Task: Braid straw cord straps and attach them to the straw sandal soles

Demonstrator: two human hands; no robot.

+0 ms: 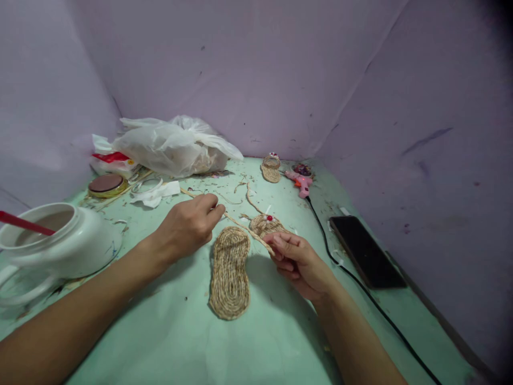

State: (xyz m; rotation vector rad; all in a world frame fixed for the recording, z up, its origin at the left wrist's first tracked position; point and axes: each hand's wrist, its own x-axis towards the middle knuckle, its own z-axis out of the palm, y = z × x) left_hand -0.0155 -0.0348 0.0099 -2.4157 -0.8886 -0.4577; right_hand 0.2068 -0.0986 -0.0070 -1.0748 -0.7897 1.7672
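A thin twisted straw cord (245, 227) stretches between my two hands above the table. My left hand (190, 224) pinches it between thumb and forefinger, and a tail of it runs out past the knuckles. My right hand (298, 259) grips the other end with closed fingers. Below the cord lies a woven straw slipper sole (230, 275), flat and coiled, touched by neither hand. Just behind my right fingers is a second woven straw piece (260, 224) with a red bead (270, 218) and white beads on it; my right hand partly hides it.
A pink glue gun (301, 183) with a black cable (360, 283) lies at the back right, beside a small finished straw slipper (271, 168). A phone (366, 251) rests on the right. Left are a white teapot-like pot (86, 240), tape (107, 185) and a plastic bag (172, 147).
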